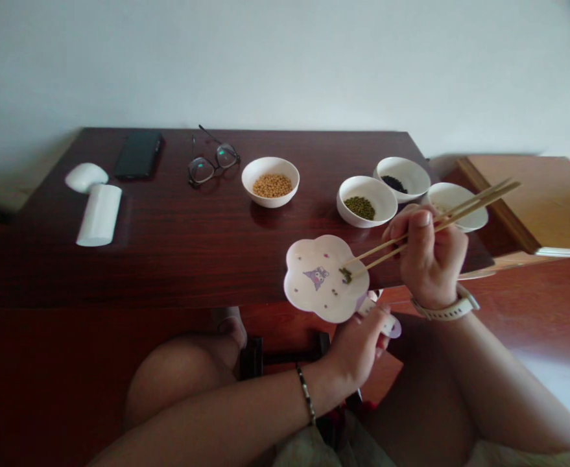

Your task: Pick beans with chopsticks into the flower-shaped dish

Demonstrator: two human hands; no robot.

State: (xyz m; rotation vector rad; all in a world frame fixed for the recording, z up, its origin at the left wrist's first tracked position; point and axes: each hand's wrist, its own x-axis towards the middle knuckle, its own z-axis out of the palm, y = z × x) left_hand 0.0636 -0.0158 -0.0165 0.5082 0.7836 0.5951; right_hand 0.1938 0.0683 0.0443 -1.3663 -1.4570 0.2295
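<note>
My left hand (pixel 355 350) is closed around the short handle of a white flower-shaped plate (pixel 314 305), which it holds at the table's front edge. A cartoon figure and small marks decorate the plate. A few green beans (pixel 346 275) lie at its right side. In my right hand (pixel 428 250) is a pair of wooden chopsticks (pixel 386 250), their tips down at those beans; whether they pinch any I cannot tell. Just beyond stand a white bowl of green beans (pixel 360 207), a bowl of black beans (pixel 394 184) and a third bowl (pixel 464 206), partly hidden by my right hand and the chopsticks.
A bowl of yellow soybeans (pixel 272 186) stands mid-table (pixel 192 253). Farther left are eyeglasses (pixel 214 165), a black box-like object (pixel 139 154), a white cylinder (pixel 98 215) and a rounded white object (pixel 86 176). A wooden surface (pixel 542 201) adjoins at right; the wall is behind.
</note>
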